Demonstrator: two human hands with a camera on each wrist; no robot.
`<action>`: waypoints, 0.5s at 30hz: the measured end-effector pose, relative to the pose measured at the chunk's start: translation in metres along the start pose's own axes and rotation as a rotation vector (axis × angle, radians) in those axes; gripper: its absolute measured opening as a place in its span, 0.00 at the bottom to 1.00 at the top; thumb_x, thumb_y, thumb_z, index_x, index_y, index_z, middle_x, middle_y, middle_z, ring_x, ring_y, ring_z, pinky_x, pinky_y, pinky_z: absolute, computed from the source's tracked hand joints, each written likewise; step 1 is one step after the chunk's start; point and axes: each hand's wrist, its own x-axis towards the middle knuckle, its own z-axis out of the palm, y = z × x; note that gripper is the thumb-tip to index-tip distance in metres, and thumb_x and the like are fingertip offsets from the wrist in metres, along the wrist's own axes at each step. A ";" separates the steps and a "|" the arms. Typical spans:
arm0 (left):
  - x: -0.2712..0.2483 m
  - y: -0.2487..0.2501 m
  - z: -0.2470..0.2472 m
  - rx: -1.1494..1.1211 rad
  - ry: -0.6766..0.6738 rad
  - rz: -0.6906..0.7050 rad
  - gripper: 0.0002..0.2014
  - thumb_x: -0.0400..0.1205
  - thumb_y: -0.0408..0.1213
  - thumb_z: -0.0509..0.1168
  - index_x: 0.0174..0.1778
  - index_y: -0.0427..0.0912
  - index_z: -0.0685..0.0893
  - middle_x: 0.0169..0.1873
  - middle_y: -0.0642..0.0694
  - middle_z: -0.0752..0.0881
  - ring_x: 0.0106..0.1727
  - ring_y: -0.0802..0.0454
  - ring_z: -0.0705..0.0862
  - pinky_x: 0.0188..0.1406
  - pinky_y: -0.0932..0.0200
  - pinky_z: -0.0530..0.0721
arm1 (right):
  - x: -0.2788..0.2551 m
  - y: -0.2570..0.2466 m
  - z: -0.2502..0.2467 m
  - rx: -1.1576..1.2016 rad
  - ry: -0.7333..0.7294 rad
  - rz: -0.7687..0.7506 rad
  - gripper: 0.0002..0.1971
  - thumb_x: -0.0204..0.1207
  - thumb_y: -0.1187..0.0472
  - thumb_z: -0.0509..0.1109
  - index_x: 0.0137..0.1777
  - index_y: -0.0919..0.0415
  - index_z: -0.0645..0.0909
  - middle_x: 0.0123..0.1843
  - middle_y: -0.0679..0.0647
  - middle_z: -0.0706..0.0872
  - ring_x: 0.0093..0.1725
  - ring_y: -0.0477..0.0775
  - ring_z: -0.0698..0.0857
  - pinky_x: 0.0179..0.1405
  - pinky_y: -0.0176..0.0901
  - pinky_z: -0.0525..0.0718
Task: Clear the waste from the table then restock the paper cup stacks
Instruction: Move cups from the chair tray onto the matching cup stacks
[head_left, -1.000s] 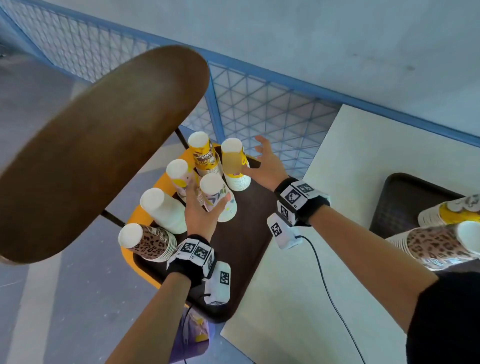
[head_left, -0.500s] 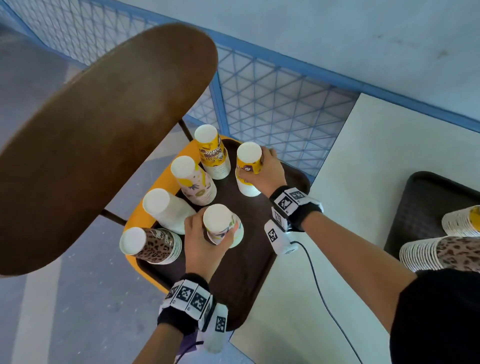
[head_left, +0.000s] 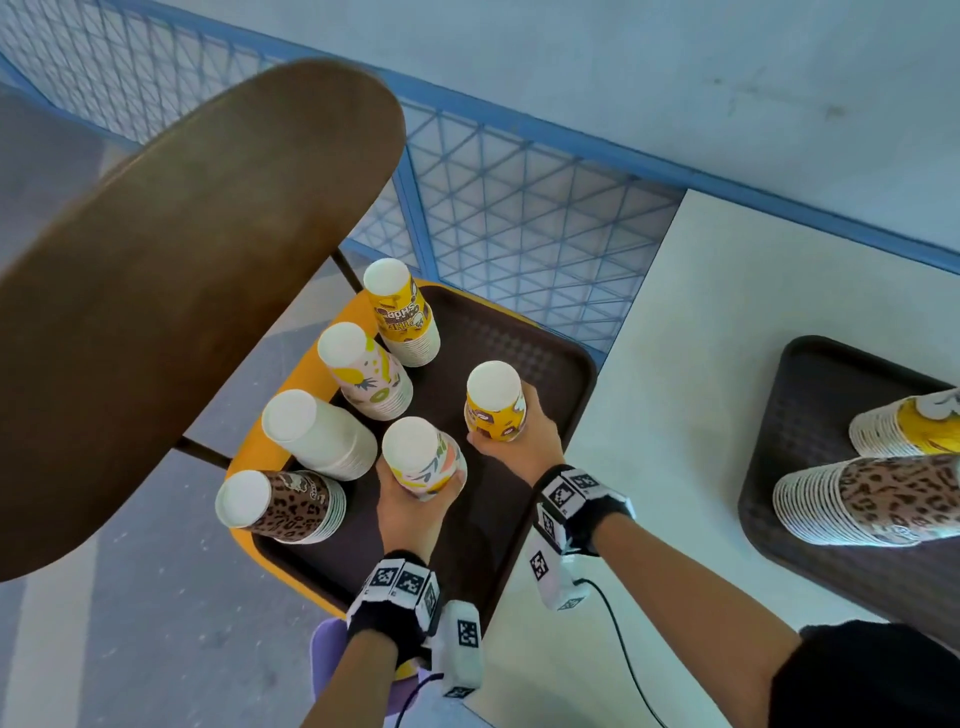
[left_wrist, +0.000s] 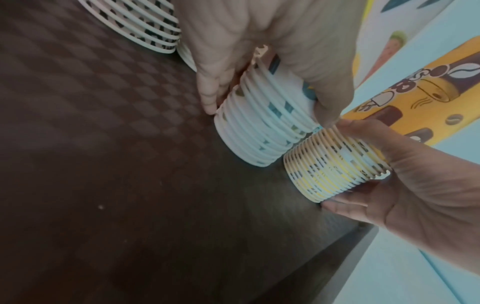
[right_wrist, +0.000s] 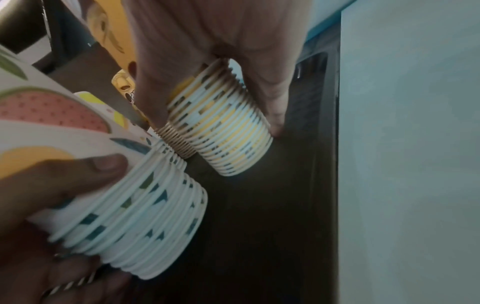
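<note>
Both gripped stacks had slid nearer across the brown tray (head_left: 550, 364). The left hand (head_left: 410, 512) clasped the fruit-print cup stack (head_left: 423, 457); the right hand (head_left: 524, 441) clasped the yellow cup stack (head_left: 493, 402), both standing upside down on the tray, just beside each other.

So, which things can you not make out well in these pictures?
- Head view: the leopard-print stack and yellow stack on the right tray are cut off by the frame edge.
- Head view: the purple object is hidden by the left hand's arm.
- Wrist views: stack tops are out of frame.
</note>
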 end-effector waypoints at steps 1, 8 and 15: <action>-0.001 0.001 0.000 0.012 0.003 -0.004 0.37 0.64 0.34 0.79 0.68 0.46 0.70 0.57 0.50 0.81 0.59 0.54 0.78 0.59 0.61 0.72 | -0.001 -0.001 0.000 0.008 -0.001 0.004 0.40 0.62 0.54 0.81 0.72 0.52 0.65 0.67 0.52 0.82 0.68 0.56 0.80 0.65 0.46 0.77; -0.010 0.001 -0.005 0.052 -0.013 0.013 0.35 0.65 0.31 0.79 0.67 0.42 0.72 0.60 0.43 0.83 0.60 0.48 0.80 0.59 0.62 0.71 | -0.017 0.003 -0.003 0.136 0.036 0.015 0.39 0.61 0.58 0.81 0.71 0.54 0.66 0.66 0.52 0.82 0.66 0.55 0.81 0.64 0.43 0.77; -0.021 0.040 -0.003 0.025 -0.063 0.178 0.45 0.51 0.55 0.77 0.66 0.44 0.74 0.61 0.44 0.84 0.63 0.48 0.82 0.69 0.47 0.78 | -0.058 -0.023 -0.062 0.217 0.100 -0.135 0.37 0.61 0.55 0.81 0.70 0.52 0.69 0.63 0.48 0.84 0.62 0.48 0.81 0.65 0.40 0.77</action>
